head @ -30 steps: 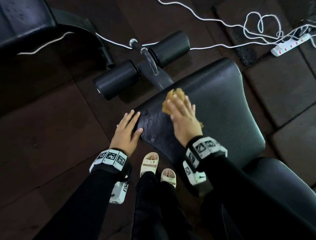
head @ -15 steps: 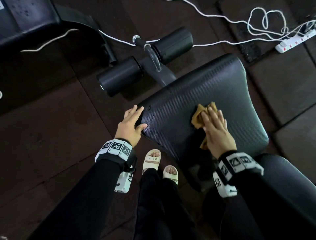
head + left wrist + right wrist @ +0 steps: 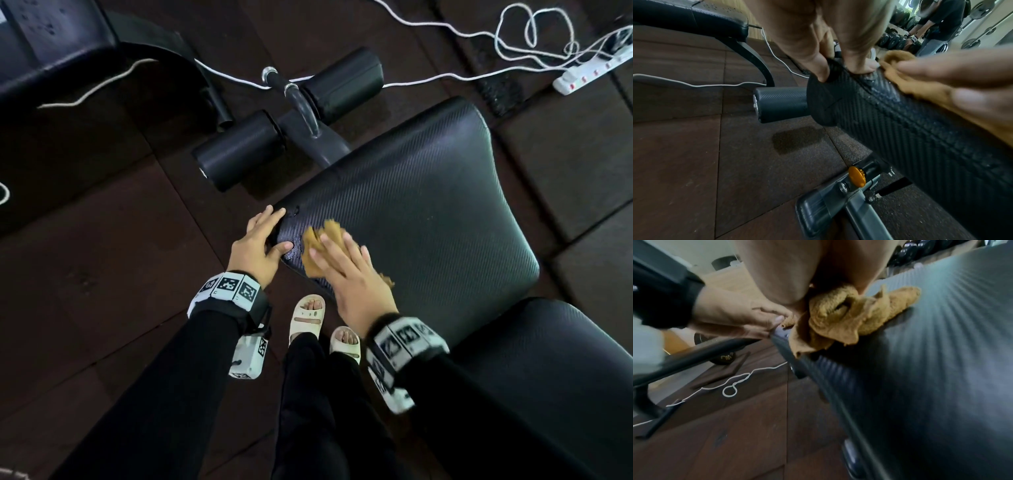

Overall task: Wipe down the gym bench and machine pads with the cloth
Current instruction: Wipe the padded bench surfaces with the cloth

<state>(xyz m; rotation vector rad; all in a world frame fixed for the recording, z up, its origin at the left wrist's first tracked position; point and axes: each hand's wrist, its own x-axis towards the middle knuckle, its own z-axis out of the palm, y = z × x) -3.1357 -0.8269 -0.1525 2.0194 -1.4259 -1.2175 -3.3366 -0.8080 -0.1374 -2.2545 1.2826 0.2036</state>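
Note:
The black textured seat pad of the gym bench fills the middle of the head view. A mustard cloth lies on its near left corner. My right hand presses flat on the cloth with straight fingers. My left hand grips the pad's left corner, thumb on top and fingers over the edge, almost touching the cloth. In the left wrist view the left hand clamps the pad corner beside the cloth. The right wrist view shows the bunched cloth under the right hand at the pad's edge.
Two black foam rollers sit beyond the pad. White cables and a power strip lie on the dark rubber floor. Another bench is far left, the backrest pad near right. My sandalled feet stand below the pad. An orange knob is under it.
My right hand has swept the cloth from the middle of the pad leftward to the near left corner, close to the left hand. The left hand has stayed on the corner.

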